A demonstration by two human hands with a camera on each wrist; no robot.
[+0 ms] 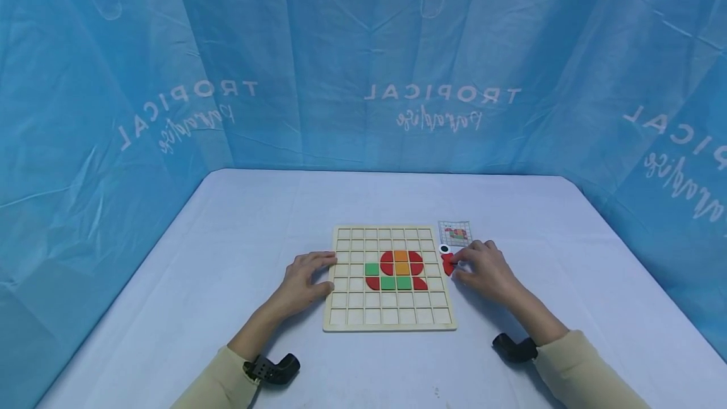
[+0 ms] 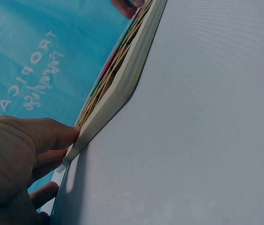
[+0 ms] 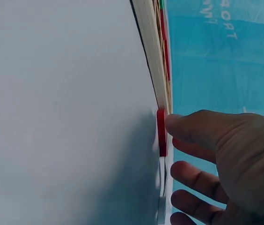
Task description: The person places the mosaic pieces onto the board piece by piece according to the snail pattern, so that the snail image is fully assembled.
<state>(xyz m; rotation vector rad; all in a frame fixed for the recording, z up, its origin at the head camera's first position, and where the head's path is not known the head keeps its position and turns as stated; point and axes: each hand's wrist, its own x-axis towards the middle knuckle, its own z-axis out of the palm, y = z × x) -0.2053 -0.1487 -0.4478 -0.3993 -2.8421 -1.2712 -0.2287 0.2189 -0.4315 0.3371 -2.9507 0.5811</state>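
Observation:
A square wooden grid board (image 1: pixel 389 328) lies flat on the table, with red, green and orange tiles in some of its cells. My left hand (image 1: pixel 303 283) rests at the board's left edge, thumb (image 2: pixel 59 136) and fingertips touching the rim, fingers relaxed. Beside the board's right edge lie red tiles (image 1: pixel 447 259). My right hand (image 1: pixel 483 270) reaches over them, its thumb and index finger spread and touching a red tile (image 3: pixel 161 133). In the right wrist view that tile sits edge-on beside the board, and the other fingers hang loosely bent.
A white round tile with a black dot (image 1: pixel 444 248) lies above the red tiles. Behind it is a small picture card (image 1: pixel 455 233) showing a coloured grid pattern. White cloth covers the table (image 1: pixel 272 207), and a blue printed curtain (image 1: pixel 329 30) hangs around it.

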